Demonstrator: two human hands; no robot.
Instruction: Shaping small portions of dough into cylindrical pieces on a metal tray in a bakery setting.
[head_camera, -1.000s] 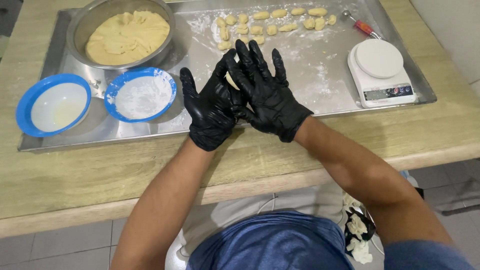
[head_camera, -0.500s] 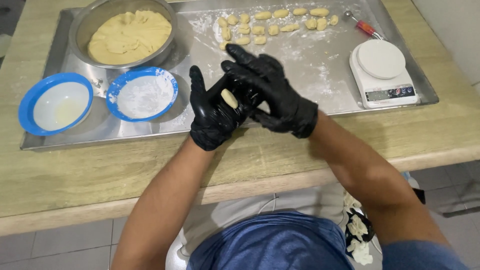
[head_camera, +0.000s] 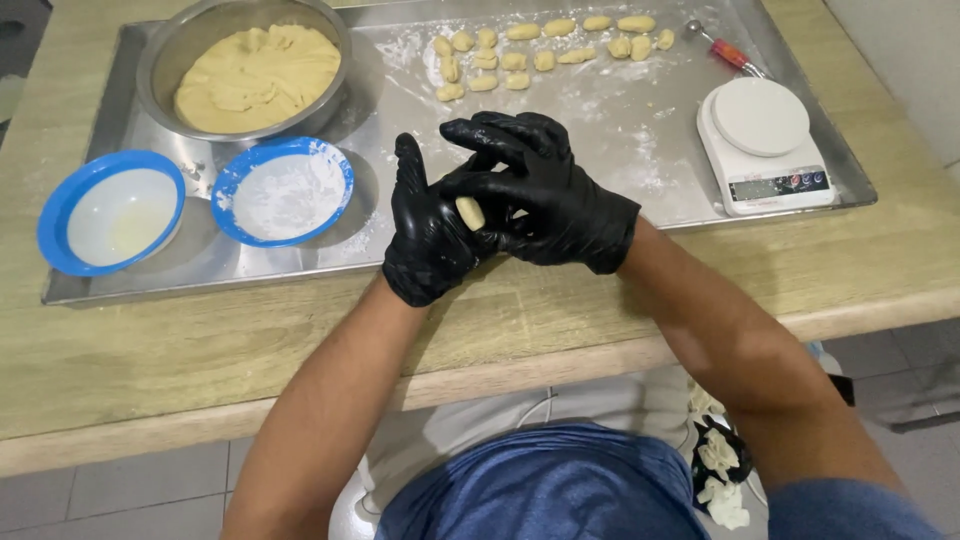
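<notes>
Both my hands wear black gloves and meet above the front edge of a metal tray (head_camera: 640, 150). My left hand (head_camera: 425, 240) stands palm inward, and a small pale piece of dough (head_camera: 470, 212) rests against its palm. My right hand (head_camera: 545, 195) lies across it, fingers curled over the dough piece. Several shaped dough pieces (head_camera: 515, 60) lie in rows on the floured far part of the tray.
A steel bowl of dough (head_camera: 245, 75) stands at the tray's far left. In front of it are a blue bowl of flour (head_camera: 283, 190) and a blue bowl with pale liquid (head_camera: 112, 212). A white kitchen scale (head_camera: 765, 145) and a red-handled tool (head_camera: 725, 52) sit right.
My hands were flat palm to palm with the dough between them. My right hand has since turned and curled its fingers across my left palm, baring the dough piece.
</notes>
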